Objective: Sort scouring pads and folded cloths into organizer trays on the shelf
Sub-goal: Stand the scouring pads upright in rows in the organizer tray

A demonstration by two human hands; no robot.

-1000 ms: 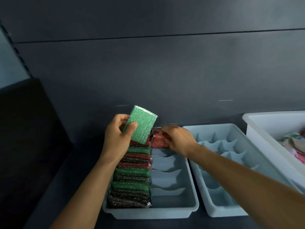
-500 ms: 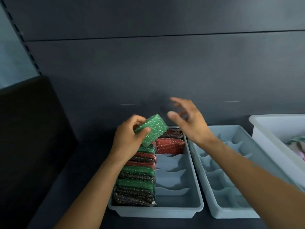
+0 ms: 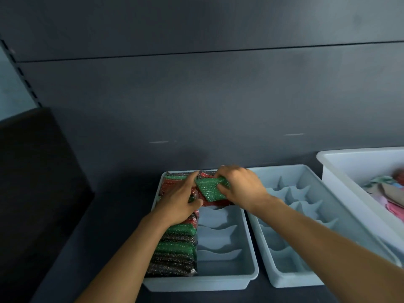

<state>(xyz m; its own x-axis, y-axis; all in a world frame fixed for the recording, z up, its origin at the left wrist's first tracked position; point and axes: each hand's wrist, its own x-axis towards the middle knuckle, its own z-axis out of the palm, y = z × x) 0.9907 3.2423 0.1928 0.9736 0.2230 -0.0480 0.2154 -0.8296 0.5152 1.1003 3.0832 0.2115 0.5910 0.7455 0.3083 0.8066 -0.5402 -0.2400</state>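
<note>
Green scouring pad (image 3: pixel 211 190) sits tilted over the red pads (image 3: pixel 218 203) at the far end of the left organizer tray (image 3: pixel 229 278), right column, pinched at its left edge between forefinger and thumb of the left hand (image 3: pixel 181 204) and at its right edge by the curled fingers of the right hand (image 3: pixel 240 186).

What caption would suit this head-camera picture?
Left hand and right hand hold a green scouring pad over a half-filled organizer tray.

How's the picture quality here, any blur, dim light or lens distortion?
Head view: dim, bluish light, no glare; the left hand, right hand and the pad they hold are slightly motion-blurred; the bin at the right edge looks soft; the wide lens bends the wall seam.
</note>
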